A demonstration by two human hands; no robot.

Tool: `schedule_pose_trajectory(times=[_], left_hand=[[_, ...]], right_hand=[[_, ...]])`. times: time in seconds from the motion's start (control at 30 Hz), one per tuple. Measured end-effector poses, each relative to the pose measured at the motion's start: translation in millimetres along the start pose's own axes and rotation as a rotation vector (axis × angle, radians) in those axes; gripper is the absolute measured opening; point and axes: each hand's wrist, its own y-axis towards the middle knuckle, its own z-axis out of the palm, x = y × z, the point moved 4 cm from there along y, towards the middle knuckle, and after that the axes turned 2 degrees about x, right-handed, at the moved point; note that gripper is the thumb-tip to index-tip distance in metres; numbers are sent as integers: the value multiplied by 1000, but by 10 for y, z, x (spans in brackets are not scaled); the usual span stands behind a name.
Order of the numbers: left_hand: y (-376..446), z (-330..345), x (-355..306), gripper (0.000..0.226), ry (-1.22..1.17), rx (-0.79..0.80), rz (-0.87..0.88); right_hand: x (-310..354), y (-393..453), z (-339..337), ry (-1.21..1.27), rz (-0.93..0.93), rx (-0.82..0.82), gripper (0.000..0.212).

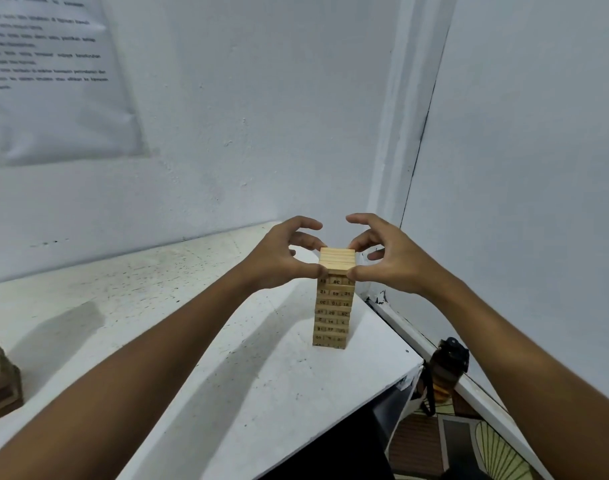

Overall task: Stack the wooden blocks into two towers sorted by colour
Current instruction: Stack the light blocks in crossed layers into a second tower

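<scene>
The fingers of the left hand and the fingers of the right hand are pressed against opposite sides of the top layer of a light wooden tower, each hand pinching that layer between thumb at the near edge and fingertips at the far edge, while the index fingers are arched clear above it.

The white table is set into a corner of pale walls, and a printed sheet is fixed to the left wall. The light tower stands upright near the table's right edge, built of layers of numbered blocks laid crosswise. A second, darker stack is only partly seen at the far left edge of the view, well apart from the first. A dark bottle is visible beyond the table's right edge, lower down.

The step in hand is judged to be the squaring of the uppermost layer of the light tower, late in the task, since no loose blocks are seen on the table. The next move is expected to call for an even, gentle release on both sides, so that the layer is not dragged off line and the tall, narrow tower is not tipped.
</scene>
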Motion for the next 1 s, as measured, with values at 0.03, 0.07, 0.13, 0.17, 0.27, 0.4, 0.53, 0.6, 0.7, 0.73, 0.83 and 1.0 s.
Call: schedule_pose_trajectory(times=[0.03,0.07,0.13,0.17,0.27,0.4,0.53,0.6,0.7,0.73,0.83,1.0], left_hand=[[1,3,11,71,3,-1,0],[1,6,22,69,7,-2,-1],[2,8,36,66,12,-2,-5],[0,9,34,67,13,-1,-6],[-13,26,24,70,13,9,-7],[-26,63,1,76,24,13,-6],[-17,75,5,76,33,11,-9],[-12,74,22,75,39,11,-11],[-8,73,43,74,41,11,-15],[-6,71,47,74,43,9,-18],[3,69,67,72,48,8,-22],[28,70,111,63,45,14,-20]], right_hand=[[-5,-1,3,-2,0,1,82],[-10,-1,9,-2,0,2,82],[-24,-2,21,0,1,6,82],[-32,-4,26,0,1,7,82],[-48,-7,32,-2,0,7,82],[-58,-8,35,-2,2,7,83],[-71,-13,29,0,0,1,84],[-83,-19,30,0,0,0,83],[-89,-17,47,-5,-1,2,84],[-90,-14,54,-5,0,4,84],[-105,-5,60,-2,4,6,85],[-122,4,65,4,13,12,86]])
